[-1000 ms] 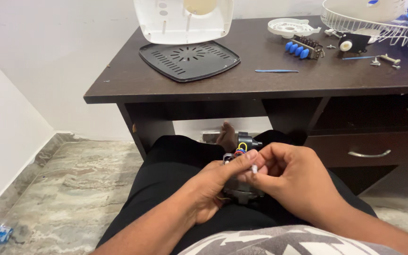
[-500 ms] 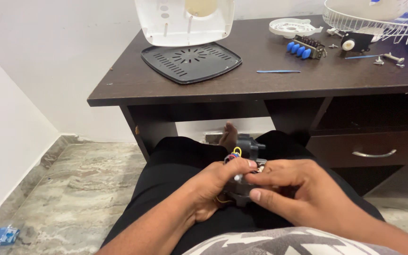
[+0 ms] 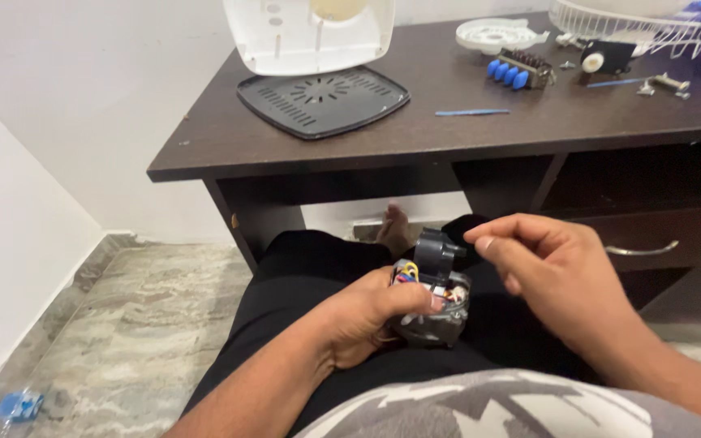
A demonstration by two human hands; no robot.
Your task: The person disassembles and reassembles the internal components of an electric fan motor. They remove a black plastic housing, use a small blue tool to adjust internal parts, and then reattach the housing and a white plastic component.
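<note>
Fan motor (image 3: 432,304), wired, on lap: left hand (image 3: 363,320) fingers wrapped around it; right hand (image 3: 549,272) just beside, fingertips pinched together, empty.

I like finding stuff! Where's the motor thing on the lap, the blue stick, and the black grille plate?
motor (image 3: 436,304), head view, on its wired top.
blue stick (image 3: 472,112), head view, mid-length.
black grille plate (image 3: 322,99), head view, on its slotted centre.

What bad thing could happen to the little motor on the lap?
The left hand alone steadies the motor on the lap, so it might slip to the stone floor. The right hand pinches near its thin coloured wires, which could pull loose.
</note>
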